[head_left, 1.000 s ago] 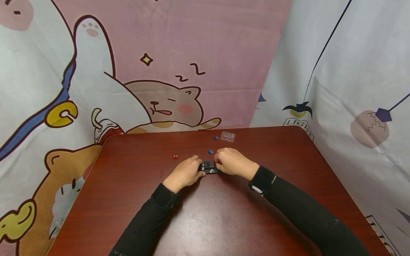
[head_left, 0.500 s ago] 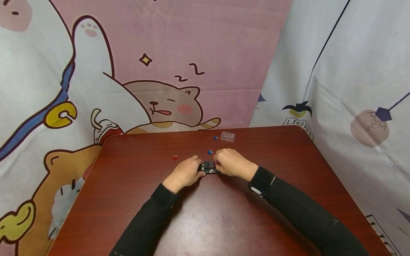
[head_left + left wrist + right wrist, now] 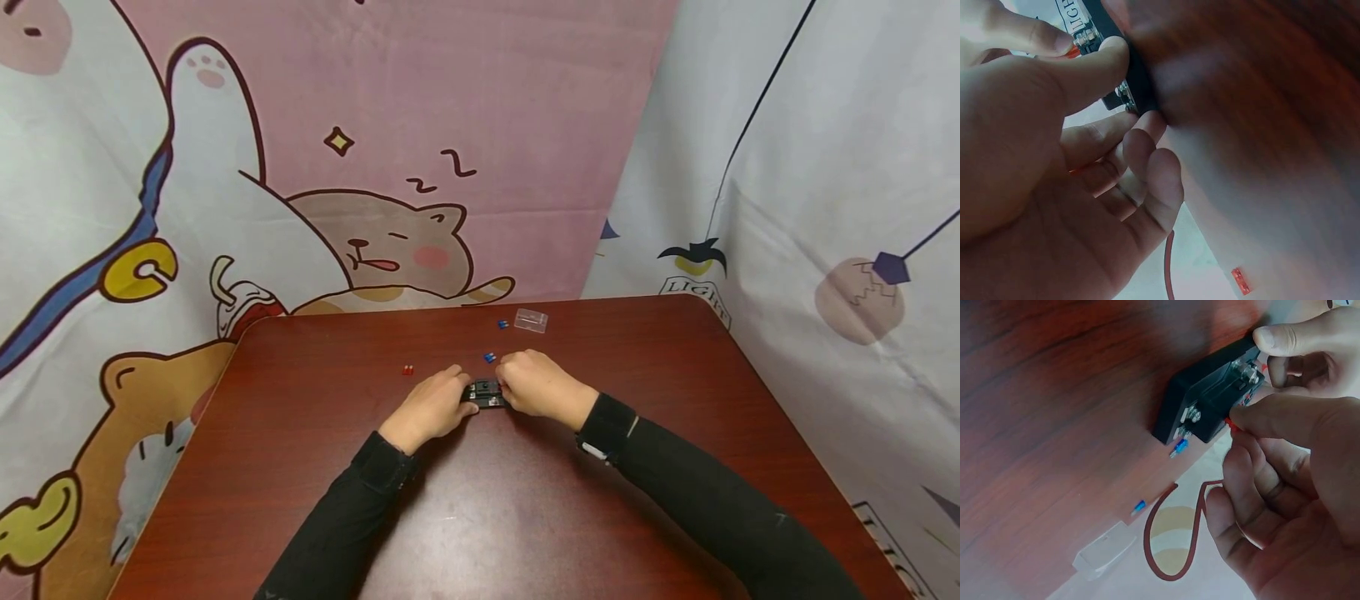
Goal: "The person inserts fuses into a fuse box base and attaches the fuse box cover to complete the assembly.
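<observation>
A small black fuse block (image 3: pixel 486 395) with metal screw terminals sits on the table between both hands. My left hand (image 3: pixel 431 407) grips its left end, thumb on the near side and fingers on the far side. At the block's right part, my right hand (image 3: pixel 542 383) pinches a small red blade fuse (image 3: pixel 1230 424) between thumb and index finger. In the right wrist view the fuse is against the top of the block (image 3: pixel 1200 394); the fingertips hide most of it, so how deep it sits I cannot tell. The right hand's other fingers are curled.
One red blade fuse (image 3: pixel 407 370) lies left of the block. Beyond the block are two blue blade fuses, a nearer one (image 3: pixel 490 357) and a farther one (image 3: pixel 503 324) beside a clear plastic cover (image 3: pixel 531 320). Printed cloth (image 3: pixel 525 167) hangs behind the brown table (image 3: pixel 480 517).
Both hands stay at the fuse block. The right hand has shifted very slightly left over it, and the red fuse's edge shows less in the head view.
</observation>
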`<state>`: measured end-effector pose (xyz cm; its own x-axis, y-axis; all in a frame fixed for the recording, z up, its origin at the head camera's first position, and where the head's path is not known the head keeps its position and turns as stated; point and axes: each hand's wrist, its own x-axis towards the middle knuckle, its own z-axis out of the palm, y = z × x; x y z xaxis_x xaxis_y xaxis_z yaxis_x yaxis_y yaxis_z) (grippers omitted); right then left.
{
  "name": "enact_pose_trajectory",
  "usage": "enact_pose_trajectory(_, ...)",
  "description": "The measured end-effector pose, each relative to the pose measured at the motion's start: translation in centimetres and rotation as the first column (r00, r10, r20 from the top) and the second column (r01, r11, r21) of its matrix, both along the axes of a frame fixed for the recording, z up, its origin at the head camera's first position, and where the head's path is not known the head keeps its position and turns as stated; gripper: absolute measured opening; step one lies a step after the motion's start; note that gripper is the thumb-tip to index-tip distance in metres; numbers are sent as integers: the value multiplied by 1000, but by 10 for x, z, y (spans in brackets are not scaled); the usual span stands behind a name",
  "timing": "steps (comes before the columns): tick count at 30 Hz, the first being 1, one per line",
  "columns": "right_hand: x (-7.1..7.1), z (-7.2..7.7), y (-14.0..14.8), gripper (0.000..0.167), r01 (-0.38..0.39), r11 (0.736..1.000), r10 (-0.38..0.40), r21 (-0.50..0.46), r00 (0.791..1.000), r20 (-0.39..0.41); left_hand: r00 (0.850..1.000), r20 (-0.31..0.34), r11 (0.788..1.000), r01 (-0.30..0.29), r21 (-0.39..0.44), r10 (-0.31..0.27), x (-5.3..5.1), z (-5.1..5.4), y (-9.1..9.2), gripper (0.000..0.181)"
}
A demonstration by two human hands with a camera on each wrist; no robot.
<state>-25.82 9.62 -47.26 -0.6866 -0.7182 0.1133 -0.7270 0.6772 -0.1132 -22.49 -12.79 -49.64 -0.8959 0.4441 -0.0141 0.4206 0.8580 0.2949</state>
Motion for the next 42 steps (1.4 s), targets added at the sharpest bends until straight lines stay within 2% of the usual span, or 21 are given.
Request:
enact_pose_trajectory(4, 0, -1, -2, 25, -10, 1000, 10, 7, 1000, -3, 1000, -8, 1000, 3, 2, -3, 0, -1, -1, 40)
enact_pose_trajectory(7, 0, 0, -1, 25, -8, 1000, 8, -9, 1000, 29, 1000, -8, 1000, 6, 0, -6, 1, -1, -1, 41)
enact_pose_trajectory(17, 0, 1, 7, 10, 35, 998, -30, -50, 994, 106, 1000, 10, 1000, -4, 18, 4, 0, 0, 0, 40)
enact_pose_trajectory(20, -4, 3, 10, 5, 44, 997, -34, -61, 988, 151, 1000, 8, 1000, -5, 18, 5, 0, 1, 0, 40)
enact_pose_trajectory(25, -16, 8, 17, 11, 151, 983, -126, -101, 967, 223, 1000, 16, 1000, -5, 16, 5, -1, 0, 1, 43)
enact_pose_trajectory(32, -38, 19, 20, 17, 338, 929, -307, -150, 931, 197, 999, 36, 1000, -9, 13, 8, -2, 0, 0, 47)
enact_pose_trajectory(38, -61, 29, 12, 23, 427, 891, -397, -156, 898, 190, 999, 47, 1000, -14, 15, 13, -2, 0, -2, 47)
enact_pose_trajectory(42, -77, 32, 6, 29, 469, 874, -436, -129, 872, 224, 999, 46, 1000, -7, 22, 6, -2, 0, -2, 47)
